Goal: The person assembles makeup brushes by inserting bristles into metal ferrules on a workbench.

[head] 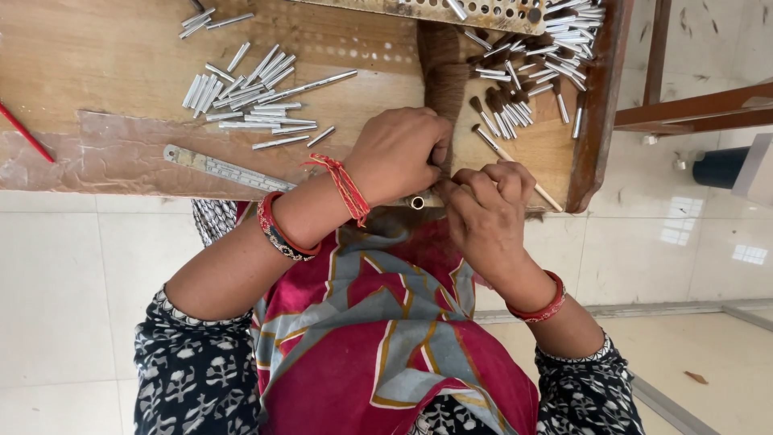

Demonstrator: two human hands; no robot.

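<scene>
My left hand [396,153] is closed around the lower end of a thick brown bundle of hair [441,68] that lies on the wooden table [97,56]. My right hand [487,211] pinches a small tuft from that bundle at the table's near edge, its fingers closed. A small metal tube [417,202] shows end-on between the two hands. A thin stick with a metal end [503,153] lies just above my right hand. Both wrists carry red bangles.
Several loose silver metal tubes [245,93] lie at the table's left middle. A pile of tubes filled with brown tufts [523,89] sits at the right, under a perforated tray [451,12]. A steel ruler [221,169] lies near the front edge. A red stick [24,133] lies far left.
</scene>
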